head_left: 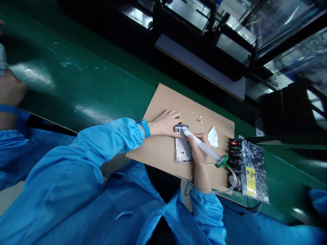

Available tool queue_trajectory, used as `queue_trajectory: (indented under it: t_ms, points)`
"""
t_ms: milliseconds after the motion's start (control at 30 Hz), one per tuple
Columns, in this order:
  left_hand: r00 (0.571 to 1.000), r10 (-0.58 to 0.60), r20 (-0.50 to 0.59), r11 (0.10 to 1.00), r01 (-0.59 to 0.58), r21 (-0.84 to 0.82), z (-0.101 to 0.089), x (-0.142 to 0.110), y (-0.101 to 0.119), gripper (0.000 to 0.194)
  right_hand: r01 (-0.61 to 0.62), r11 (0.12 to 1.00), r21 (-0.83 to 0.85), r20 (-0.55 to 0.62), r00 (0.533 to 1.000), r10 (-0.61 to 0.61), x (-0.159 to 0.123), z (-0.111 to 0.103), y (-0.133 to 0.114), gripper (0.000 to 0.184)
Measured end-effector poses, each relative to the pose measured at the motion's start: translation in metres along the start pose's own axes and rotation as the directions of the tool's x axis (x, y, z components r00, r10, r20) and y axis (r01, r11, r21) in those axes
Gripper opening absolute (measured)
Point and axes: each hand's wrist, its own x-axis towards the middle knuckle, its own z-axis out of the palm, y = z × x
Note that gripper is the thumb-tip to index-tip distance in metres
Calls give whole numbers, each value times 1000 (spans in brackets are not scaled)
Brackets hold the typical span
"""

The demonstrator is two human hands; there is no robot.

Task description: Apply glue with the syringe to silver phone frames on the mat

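A phone frame with a pale inner face lies on the cardboard sheet. My left hand rests flat with its fingers stretched along the frame's upper left edge; the thumb reaches onto the frame. In my right hand is a white dispensing syringe, tilted, its tip over the upper part of the frame. Whether the tip touches the surface I cannot tell. A green cap closes the syringe's rear end, and a clear tube runs from it.
A control box with lit red and green displays stands to the right. A crumpled white tissue and white specks lie on the cardboard. The green table extends left, where another person's hand shows. Dark shelving is behind.
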Motion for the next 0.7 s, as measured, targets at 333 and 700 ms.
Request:
queue_trajectory:
  t_ms: [333, 700]
  points:
    - [1000, 5, 3, 1000, -5, 5, 0, 1, 0, 58, 0, 1000, -30, -33, 999, -1, 1, 0, 5, 49]
    - [1000, 20, 2, 999, -20, 32, 0, 1, 0, 58, 17, 998, -62, -65, 998, -21, 2, 4, -4, 47]
